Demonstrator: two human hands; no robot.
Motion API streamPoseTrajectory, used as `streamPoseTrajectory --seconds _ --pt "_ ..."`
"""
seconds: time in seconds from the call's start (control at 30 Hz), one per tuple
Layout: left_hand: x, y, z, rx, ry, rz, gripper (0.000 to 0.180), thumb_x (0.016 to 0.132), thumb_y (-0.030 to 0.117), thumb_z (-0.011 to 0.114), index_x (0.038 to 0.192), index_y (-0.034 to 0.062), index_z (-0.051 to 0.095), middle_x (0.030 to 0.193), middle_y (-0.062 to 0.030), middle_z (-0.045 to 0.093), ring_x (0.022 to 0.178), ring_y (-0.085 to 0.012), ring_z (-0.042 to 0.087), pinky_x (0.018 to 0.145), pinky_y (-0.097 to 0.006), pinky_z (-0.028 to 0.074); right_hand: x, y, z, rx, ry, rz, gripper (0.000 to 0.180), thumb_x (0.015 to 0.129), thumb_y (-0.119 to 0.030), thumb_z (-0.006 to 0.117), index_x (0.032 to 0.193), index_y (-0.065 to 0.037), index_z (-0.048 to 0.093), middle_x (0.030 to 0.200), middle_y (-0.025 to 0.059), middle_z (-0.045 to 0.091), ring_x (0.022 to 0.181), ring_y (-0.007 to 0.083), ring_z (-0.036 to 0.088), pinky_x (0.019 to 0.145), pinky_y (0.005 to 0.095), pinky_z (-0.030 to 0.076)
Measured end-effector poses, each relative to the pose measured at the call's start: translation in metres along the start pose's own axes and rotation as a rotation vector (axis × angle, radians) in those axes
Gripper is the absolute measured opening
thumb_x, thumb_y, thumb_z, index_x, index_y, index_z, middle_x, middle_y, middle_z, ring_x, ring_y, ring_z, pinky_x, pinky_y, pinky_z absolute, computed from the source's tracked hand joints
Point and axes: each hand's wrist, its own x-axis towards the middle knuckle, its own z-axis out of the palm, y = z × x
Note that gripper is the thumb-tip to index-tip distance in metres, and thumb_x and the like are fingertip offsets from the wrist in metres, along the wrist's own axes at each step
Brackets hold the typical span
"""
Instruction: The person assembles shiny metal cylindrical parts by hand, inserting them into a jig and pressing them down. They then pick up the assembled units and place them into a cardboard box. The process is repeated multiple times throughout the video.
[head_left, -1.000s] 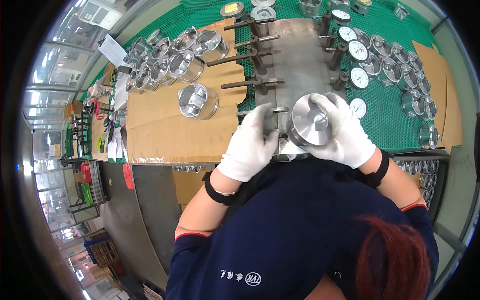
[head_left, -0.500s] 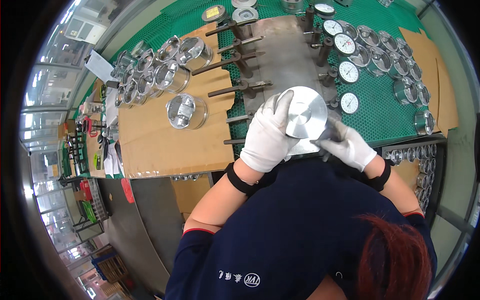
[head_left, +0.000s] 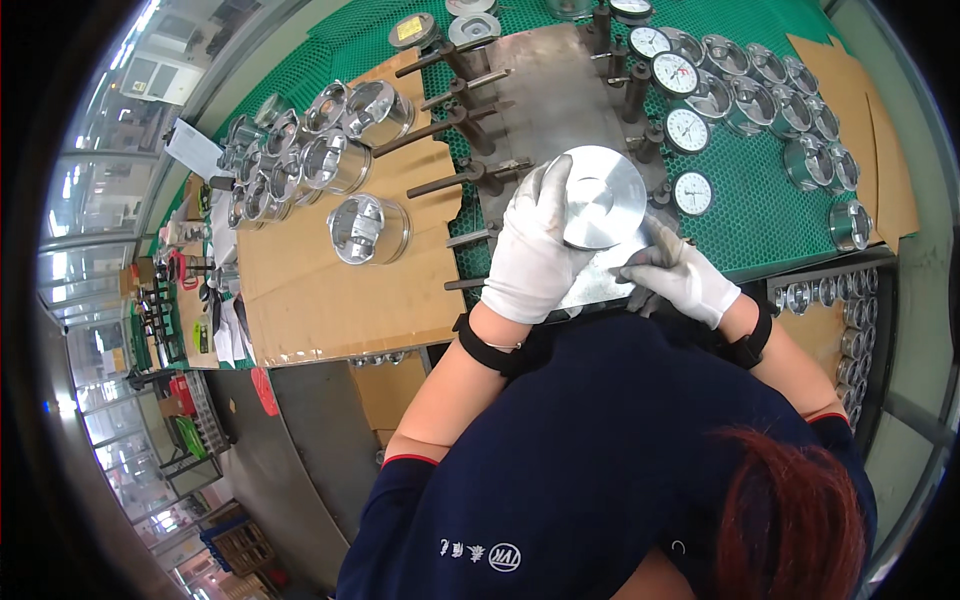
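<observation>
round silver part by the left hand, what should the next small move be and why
Probably bring the right hand to the bare right edge of the round silver part, to steady it: the left hand grips it from the left, while the right hand sits lower right; whether that hand holds anything is unclear.

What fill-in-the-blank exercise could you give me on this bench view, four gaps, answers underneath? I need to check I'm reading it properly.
1. The round metal part is gripped at its left edge by the person's ____ hand.
2. The right hand, at the part's lower right, wears a stained ____ glove.
3. The dial gauges stand along the ____ side of the metal plate.
4. One piston sits apart from the cluster, on a brown sheet of ____.

Missing words: left; white; right; cardboard.
</observation>
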Motion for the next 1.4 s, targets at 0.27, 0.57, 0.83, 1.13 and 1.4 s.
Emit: streamPoseTrajectory --seconds 0.27,0.57,0.83,1.13,1.4 --pt "-0.002 0.0 0.001 0.02 -0.025 -0.015 0.097 0.068 0.021 0.089 0.148 0.0009 0.037 0.134 -0.0298 0.052 0.12 -0.0476 0.053 0.102 -0.052 0.046 -0.004 -0.013 0.008 0.084 0.014 0.087 0.098 0.092 -0.014 0.069 0.163 -0.005 0.002 0.104 0.0106 0.065 0.072 0.0185 0.07 0.06 0.0305 0.059" --pt "-0.002 0.004 0.0 0.037 -0.021 -0.033 0.099 0.067 0.018 0.089 0.149 0.0018 0.037 0.134 -0.0286 0.053 0.122 -0.0471 0.054 0.102 -0.051 0.047 -0.004 -0.01 0.007 0.03 0.043 0.045 0.098 0.091 -0.017 0.07 0.162 0.001 0.006 0.101 0.0097 0.067 0.084 0.0119 0.065 0.069 0.0251 0.056" --pt "-0.004 -0.01 -0.019 -0.15 -0.188 -0.085 0.097 0.069 0.01 0.081 0.154 0.0063 0.034 0.149 -0.0281 0.042 0.138 -0.0458 0.044 0.113 -0.047 0.042 -0.003 -0.007 0.005 0.086 0.012 0.029 0.097 0.091 -0.016 0.069 0.162 0.001 0.007 0.105 0.01 0.067 0.092 0.0137 0.065 0.079 0.0265 0.054" --pt "-0.008 0.0 0.001 0.017 -0.01 -0.007 0.103 0.065 0.027 0.092 0.151 0.0071 0.038 0.143 -0.0278 0.048 0.125 -0.0469 0.055 0.104 -0.049 0.049 -0.002 0.0 0.005 0.074 0.024 0.015 0.093 0.092 -0.014 0.067 0.163 0.001 0.008 0.105 0.0093 0.066 0.093 0.0135 0.065 0.077 0.0263 0.054" --pt "-0.014 0.004 -0.002 0.019 -0.039 -0.034 0.103 0.066 0.024 0.092 0.152 0.0059 0.037 0.143 -0.0262 0.049 0.129 -0.0451 0.051 0.106 -0.048 0.047 -0.009 0.003 0.005 0.142 -0.013 -0.031 0.091 0.094 -0.007 0.064 0.163 -0.002 0.004 0.106 0.0124 0.063 0.074 0.018 0.069 0.058 0.0304 0.061"
